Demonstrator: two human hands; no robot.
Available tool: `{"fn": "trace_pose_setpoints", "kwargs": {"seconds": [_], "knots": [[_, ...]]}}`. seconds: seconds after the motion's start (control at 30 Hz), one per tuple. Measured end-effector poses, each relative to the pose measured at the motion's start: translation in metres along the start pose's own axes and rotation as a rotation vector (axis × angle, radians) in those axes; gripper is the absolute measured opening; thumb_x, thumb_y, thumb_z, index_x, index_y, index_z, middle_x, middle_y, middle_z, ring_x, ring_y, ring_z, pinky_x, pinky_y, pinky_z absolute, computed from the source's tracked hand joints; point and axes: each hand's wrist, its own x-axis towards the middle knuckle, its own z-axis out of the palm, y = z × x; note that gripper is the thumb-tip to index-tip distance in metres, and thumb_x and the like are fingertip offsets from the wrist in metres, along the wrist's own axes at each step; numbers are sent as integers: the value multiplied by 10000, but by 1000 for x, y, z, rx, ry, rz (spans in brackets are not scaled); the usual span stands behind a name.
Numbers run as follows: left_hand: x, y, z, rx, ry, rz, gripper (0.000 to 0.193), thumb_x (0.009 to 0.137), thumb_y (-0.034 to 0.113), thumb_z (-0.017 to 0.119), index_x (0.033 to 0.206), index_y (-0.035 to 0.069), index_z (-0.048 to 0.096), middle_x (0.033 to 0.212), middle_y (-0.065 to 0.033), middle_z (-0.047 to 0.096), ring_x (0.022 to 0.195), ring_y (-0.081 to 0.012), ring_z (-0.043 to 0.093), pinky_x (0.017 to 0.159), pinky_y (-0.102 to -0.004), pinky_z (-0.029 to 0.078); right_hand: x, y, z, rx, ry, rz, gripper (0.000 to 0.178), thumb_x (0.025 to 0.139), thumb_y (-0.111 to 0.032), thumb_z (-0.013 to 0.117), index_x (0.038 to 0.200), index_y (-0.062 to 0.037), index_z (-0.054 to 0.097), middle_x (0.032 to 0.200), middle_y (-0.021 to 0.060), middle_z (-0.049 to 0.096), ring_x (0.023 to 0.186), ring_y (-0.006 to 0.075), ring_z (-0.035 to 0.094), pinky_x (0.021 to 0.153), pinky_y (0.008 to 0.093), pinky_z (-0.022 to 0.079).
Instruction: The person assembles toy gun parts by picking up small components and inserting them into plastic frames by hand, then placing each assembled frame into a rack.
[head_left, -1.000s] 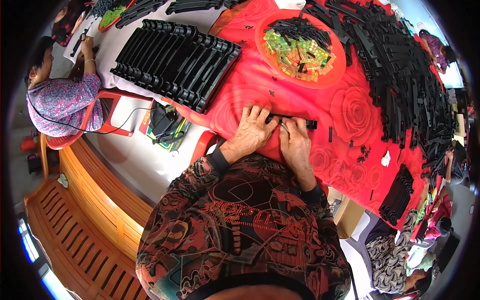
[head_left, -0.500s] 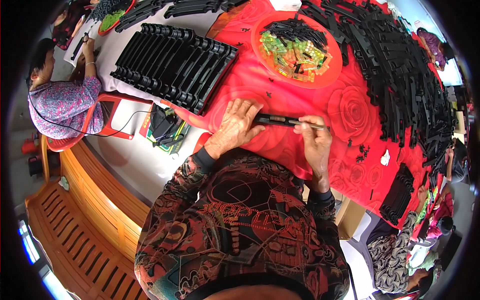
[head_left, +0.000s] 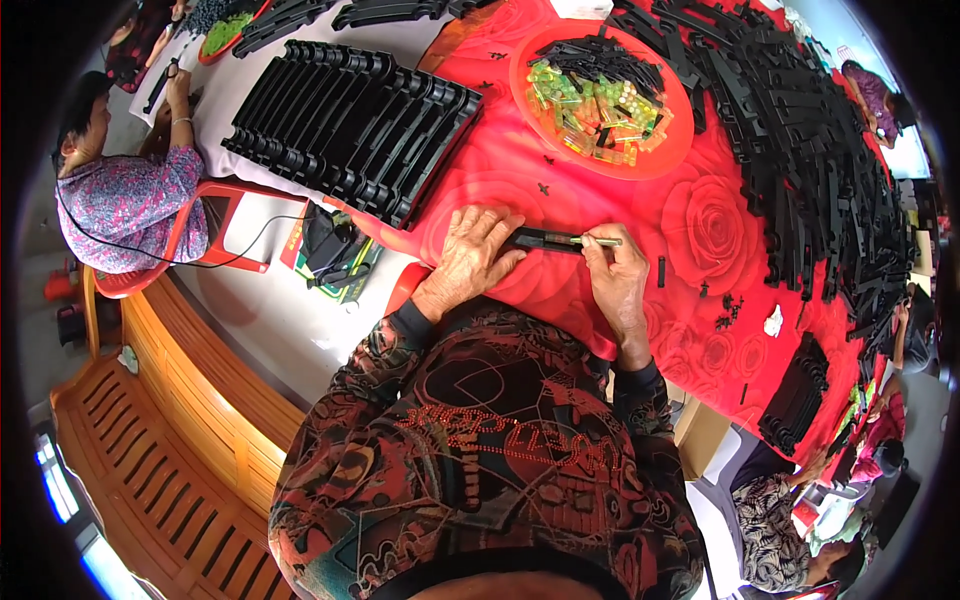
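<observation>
On the red cloth in front of me lies a slim black plastic part (head_left: 540, 238). My left hand (head_left: 472, 255) rests over its left end, fingers bent and pressing it, with the thumb along the near side. Pinched in my right hand (head_left: 617, 275) is a thin, pen-like metallic tool (head_left: 603, 241), its tip at the middle of the part; the tool's exact kind is too small to tell. My fingers hide the part's right end. A short black piece (head_left: 661, 271) lies on the cloth just right of my right hand.
Beyond my hands stands a red bowl (head_left: 683, 150) of clear yellow-green and orange vials and black pieces. A rack-like row of black parts (head_left: 350, 130) is at the left; a large heap of them (head_left: 800, 150) covers the right. Co-workers sit left (head_left: 130, 200) and lower right (head_left: 775, 535).
My right hand and the tool have shifted left along the black part, uncovering the short black piece on the cloth. My left hand has stayed in place.
</observation>
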Motion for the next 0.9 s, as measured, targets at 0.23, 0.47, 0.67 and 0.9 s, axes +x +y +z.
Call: {"fn": "trace_pose_setpoints", "kwargs": {"seconds": [0.23,0.47,0.67,0.9], "knots": [[0,0,4,29,27,5,441,755,248,689,1137,62,573,1085,-120,551,988,-306,505,846,-419,393,6,-6,0,-10,-13,-24,86,824,1,624,854,-9,544,753,85,561,622,149,563,573,270,455],[0,2,1,24,-6,-13,438,763,245,681,1147,63,573,1098,-122,549,992,-305,503,849,-418,397,12,-11,14,-55,-78,-75,112,803,9,644,857,-17,549,758,93,561,603,179,563,559,275,456],[1,1,2,16,-2,-4,431,769,250,674,1146,65,574,1100,-121,550,1004,-299,502,857,-414,396,13,-9,16,-72,-83,-143,124,802,6,645,855,-23,536,740,95,539,598,196,544,539,292,437],[1,1,2,30,0,-3,419,774,241,666,1140,61,569,1097,-113,550,1000,-294,504,858,-407,390,11,5,18,-6,-41,-138,111,810,-3,646,829,-26,539,712,63,535,566,132,499,518,263,415]]}}
